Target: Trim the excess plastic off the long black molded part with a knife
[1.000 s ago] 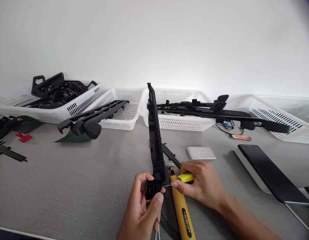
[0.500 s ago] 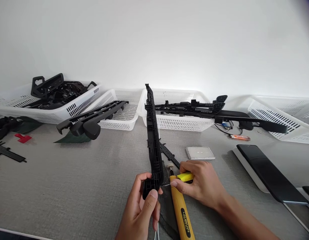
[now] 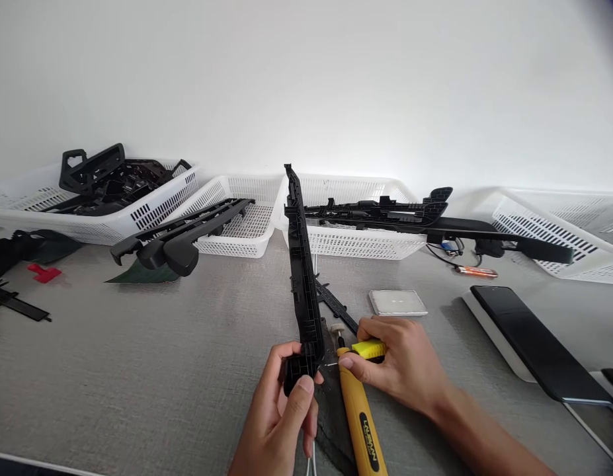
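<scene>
My left hand (image 3: 281, 416) is closed around the near end of a long black plastic strip (image 3: 302, 277) that rises away from me toward the baskets. Just to its right, my right hand (image 3: 403, 363) pinches the head of a yellow pen-shaped tool (image 3: 360, 423), whose thin tip sits next to the strip's near end. The tool's body lies toward me on a dark mat (image 3: 330, 416). A smaller black part (image 3: 338, 307) and a small white knob (image 3: 338, 328) lie behind my right hand.
Several white baskets (image 3: 356, 248) line the back wall, holding black plastic parts (image 3: 112, 178); long black pieces (image 3: 180, 231) overhang their rims. A small grey pad (image 3: 398, 303), a black phone (image 3: 534, 344) on a white block, cables (image 3: 455, 254), and a red piece (image 3: 44, 272) lie on the grey table.
The black strip has swung slightly left at its top and my left hand has shifted its grip on the near end. My right hand and the yellow tool have hardly moved.
</scene>
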Demonstrator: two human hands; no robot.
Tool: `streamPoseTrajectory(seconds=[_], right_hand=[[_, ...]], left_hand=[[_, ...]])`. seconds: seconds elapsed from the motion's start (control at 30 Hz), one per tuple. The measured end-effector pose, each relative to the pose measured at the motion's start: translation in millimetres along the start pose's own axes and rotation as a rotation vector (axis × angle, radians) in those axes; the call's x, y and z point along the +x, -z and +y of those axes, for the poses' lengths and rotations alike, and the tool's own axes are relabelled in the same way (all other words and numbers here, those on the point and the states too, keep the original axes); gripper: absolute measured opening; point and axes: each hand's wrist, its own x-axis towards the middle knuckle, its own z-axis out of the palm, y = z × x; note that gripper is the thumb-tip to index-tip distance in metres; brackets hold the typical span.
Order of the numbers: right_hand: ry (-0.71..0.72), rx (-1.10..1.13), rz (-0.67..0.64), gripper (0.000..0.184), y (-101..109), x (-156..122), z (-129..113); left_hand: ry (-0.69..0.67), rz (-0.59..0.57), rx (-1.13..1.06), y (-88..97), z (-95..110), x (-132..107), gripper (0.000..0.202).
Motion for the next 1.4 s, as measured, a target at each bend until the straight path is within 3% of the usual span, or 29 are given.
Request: streamPoseTrajectory(seconds=[0.3, 0.9, 1.4], right_hand=[[-0.084, 0.058, -0.039, 0.075, 2.1, 1.7, -3.2], [-0.106, 0.081, -0.052, 0.077, 2.3, 2.5, -4.2], [-0.103, 0.093, -0.087, 0.080, 2.5, 2.5, -5.4]], left_hand=[[-0.004, -0.006, 0.037, -0.2, 0.3, -0.8, 0.069], [0.029, 0.036, 0.124, -2.2, 0.8, -3.6, 0.073], [0.045, -0.002, 0.121, -0.7, 2.3, -3.8, 0.069]])
